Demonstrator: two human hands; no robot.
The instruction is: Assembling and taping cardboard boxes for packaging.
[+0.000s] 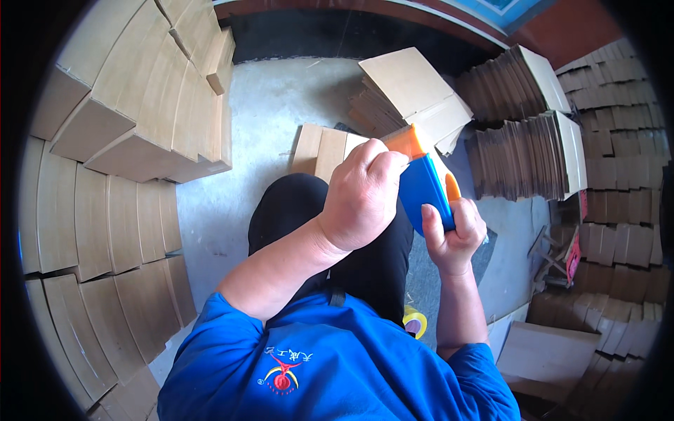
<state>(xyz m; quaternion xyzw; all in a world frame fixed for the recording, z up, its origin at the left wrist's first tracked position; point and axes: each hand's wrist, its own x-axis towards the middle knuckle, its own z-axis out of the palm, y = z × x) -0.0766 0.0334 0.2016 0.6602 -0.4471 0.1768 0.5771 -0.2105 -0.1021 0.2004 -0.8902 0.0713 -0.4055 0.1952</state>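
Note:
A hand-held tape dispenser [425, 191] with a blue body and orange parts is held up in front of my knees. My right hand [458, 235] is closed round its lower end, thumb on the blue side and fingers by the orange handle. My left hand [365, 193] is closed beside the dispenser's orange top end, its fingertips against the edge there. What those fingertips pinch is too small to make out. Beyond both hands lies a folded brown cardboard piece [330, 151], partly hidden by my left hand.
Cardboard boxes [140, 105] are stacked along the left. A leaning pile of cardboard [407, 81] stands ahead, with bundled flat cardboard [516, 158] to its right. A yellow tape roll [415, 323] is by my right side. A folding stool [562, 256] stands at the right.

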